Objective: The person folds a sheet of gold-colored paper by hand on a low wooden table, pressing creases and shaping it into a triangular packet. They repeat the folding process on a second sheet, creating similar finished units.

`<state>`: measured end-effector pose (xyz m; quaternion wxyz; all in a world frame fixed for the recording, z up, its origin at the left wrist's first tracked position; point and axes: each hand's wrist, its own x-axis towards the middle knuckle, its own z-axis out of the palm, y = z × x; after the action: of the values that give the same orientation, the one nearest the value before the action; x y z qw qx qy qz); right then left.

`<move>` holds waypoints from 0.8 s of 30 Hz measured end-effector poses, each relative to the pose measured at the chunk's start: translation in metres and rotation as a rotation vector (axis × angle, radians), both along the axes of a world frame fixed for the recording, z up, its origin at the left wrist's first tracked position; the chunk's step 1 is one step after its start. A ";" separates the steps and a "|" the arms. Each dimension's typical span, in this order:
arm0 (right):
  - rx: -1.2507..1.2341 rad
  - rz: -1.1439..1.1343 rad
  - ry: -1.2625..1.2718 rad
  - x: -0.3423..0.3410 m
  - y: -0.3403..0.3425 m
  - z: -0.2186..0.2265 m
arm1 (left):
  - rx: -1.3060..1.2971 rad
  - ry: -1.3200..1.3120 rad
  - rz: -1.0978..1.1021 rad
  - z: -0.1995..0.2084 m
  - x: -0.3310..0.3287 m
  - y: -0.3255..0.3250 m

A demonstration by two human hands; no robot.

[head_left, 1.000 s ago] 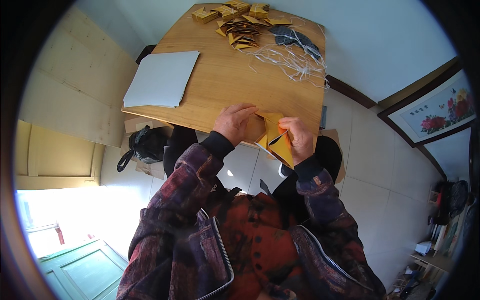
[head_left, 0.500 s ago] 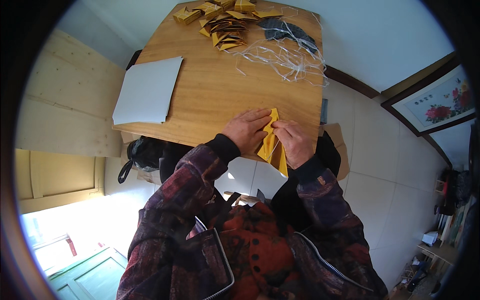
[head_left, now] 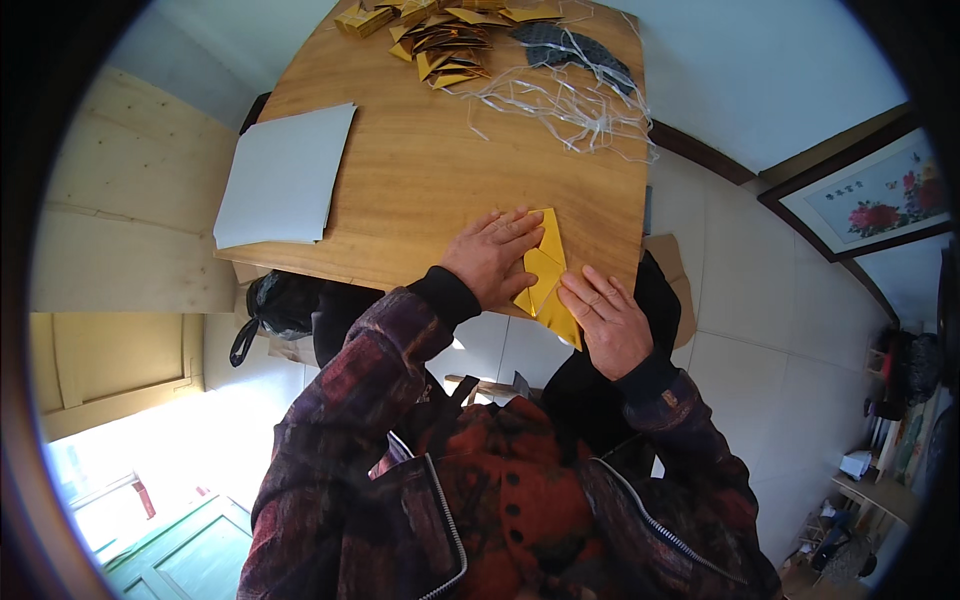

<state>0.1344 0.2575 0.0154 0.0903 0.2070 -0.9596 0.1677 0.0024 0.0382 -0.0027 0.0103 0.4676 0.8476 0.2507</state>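
Just right of the frame's centre, folded gold paper (head_left: 545, 268) overhangs the tabletop's (head_left: 420, 170) near edge; left hand (head_left: 490, 260) and right hand (head_left: 612, 325) touch it, each grip flat, unclenched.

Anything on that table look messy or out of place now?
Yes: the thin, whitish, string-like strips lie in a loose tangle on the far right of the brown wooden table, some straying past its edge. Nothing looks visibly spilled or damaged.

Left hand (head_left: 488, 262) on folded yellow paper (head_left: 545, 266), right hand (head_left: 608, 324) alongside; wooden table (head_left: 425, 185)
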 end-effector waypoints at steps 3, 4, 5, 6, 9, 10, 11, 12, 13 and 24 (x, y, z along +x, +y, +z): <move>-0.061 0.036 0.015 0.001 0.006 0.010 | 0.016 -0.045 0.007 -0.001 0.001 0.000; -0.087 0.042 0.031 -0.004 0.008 0.014 | 0.017 -0.050 0.002 -0.001 0.000 0.000; -0.132 0.050 0.068 -0.009 0.008 0.017 | 0.004 -0.066 -0.003 0.000 -0.002 0.000; -0.132 0.036 0.031 -0.017 0.006 0.018 | -0.010 -0.085 -0.009 0.000 -0.001 0.000; -0.153 0.017 0.015 -0.052 -0.010 0.013 | -0.031 -0.111 0.009 0.003 0.000 0.000; -0.141 0.021 0.012 -0.061 -0.017 0.009 | -0.038 -0.108 0.006 0.004 -0.001 -0.001; -0.134 0.033 0.014 -0.065 -0.023 0.005 | -0.036 -0.104 0.003 0.005 -0.001 0.000; -0.134 0.024 -0.041 -0.064 -0.023 0.002 | -0.036 -0.105 0.000 0.005 -0.001 -0.001; -0.112 0.033 -0.027 -0.060 -0.023 0.000 | -0.034 -0.111 -0.001 0.004 -0.001 -0.001; 0.027 0.160 -0.069 -0.006 -0.001 0.009 | 0.064 -0.076 0.064 -0.005 0.000 0.005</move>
<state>0.1286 0.2565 0.0241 0.0408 0.2782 -0.9448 0.1683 0.0027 0.0427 -0.0074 0.0196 0.4306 0.8526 0.2953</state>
